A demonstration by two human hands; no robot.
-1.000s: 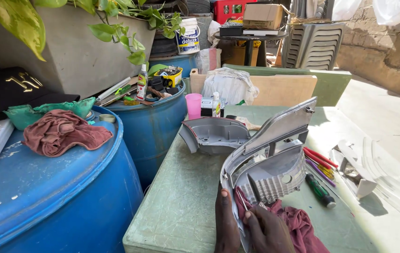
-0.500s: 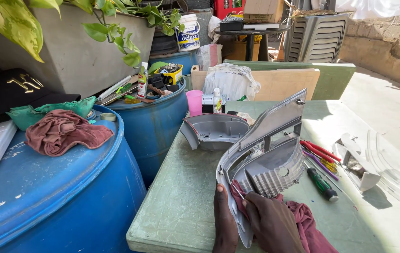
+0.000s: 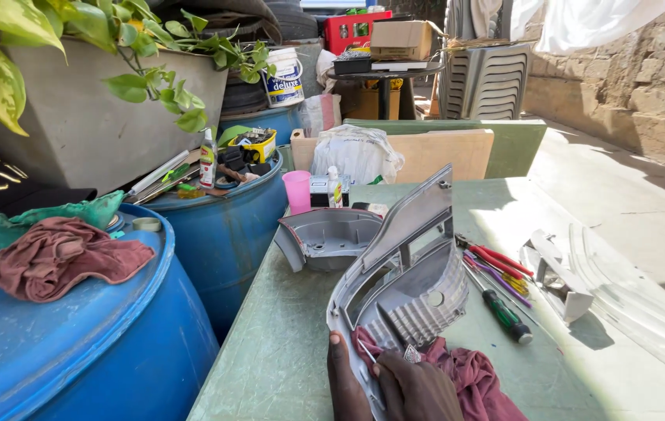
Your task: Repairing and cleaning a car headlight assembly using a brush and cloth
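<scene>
Down at the near edge of the green table [image 3: 270, 366], two hands meet on a grey plastic housing [image 3: 403, 288] that stands tilted up off the tabletop, its ribbed inside facing the camera. The left hand [image 3: 346, 382] grips the housing's lower left rim, thumb laid along the edge and the other fingers hidden behind the plastic, so how they lie cannot be told. The right hand [image 3: 418, 390] presses a maroon rag [image 3: 473, 374] into the housing's lower hollow, its fingers bunched together on the cloth. Just behind the housing lies a second grey shell [image 3: 325, 238], open side up. To the right of the housing, screwdrivers and pliers [image 3: 496, 273] lie together on the table, and farther right sits a clear plastic lens [image 3: 629, 288] beside a small grey bracket [image 3: 555, 277]. Behind the housing stands a pink cup [image 3: 297, 191]. To the left of the housing, off the table, a blue barrel [image 3: 99, 343] carries another reddish cloth [image 3: 60, 253] on its lid.
</scene>
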